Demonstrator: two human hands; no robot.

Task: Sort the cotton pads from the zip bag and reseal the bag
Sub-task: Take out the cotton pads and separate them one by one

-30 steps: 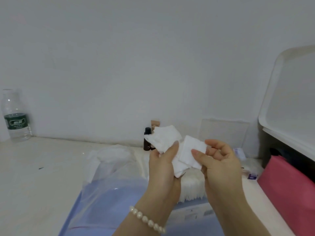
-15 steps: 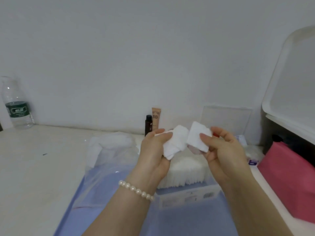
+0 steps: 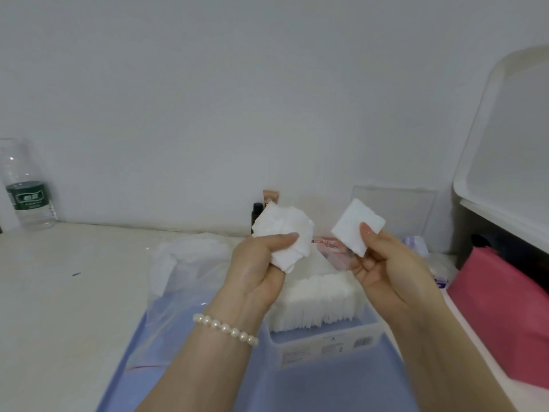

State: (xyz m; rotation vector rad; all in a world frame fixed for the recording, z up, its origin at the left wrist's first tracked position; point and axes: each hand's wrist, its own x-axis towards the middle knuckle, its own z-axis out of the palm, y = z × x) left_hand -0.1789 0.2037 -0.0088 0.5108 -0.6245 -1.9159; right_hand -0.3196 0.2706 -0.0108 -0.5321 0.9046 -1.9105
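Observation:
My left hand (image 3: 258, 269), with a pearl bracelet on its wrist, grips a loose bunch of white cotton pads (image 3: 285, 230) above the table. My right hand (image 3: 383, 269) pinches a single square cotton pad (image 3: 355, 226) between thumb and fingers, held apart from the bunch. Below them a clear plastic box (image 3: 323, 343) holds a neat row of stacked pads (image 3: 315, 301). The clear zip bag (image 3: 178, 278) lies open on the left, with some white pads inside its far end and a red zip line near its front.
A blue mat (image 3: 297, 391) lies under the box and bag. A water bottle (image 3: 25, 191) stands far left by the wall. A dark bottle (image 3: 257, 212) and a beige tube (image 3: 271, 197) stand behind the hands. A pink pouch (image 3: 499, 292) and a white bin (image 3: 505, 162) are at right.
My hands have drawn apart; the single pad in my right hand has separated from the bunch in my left. Both hands have risen slightly.

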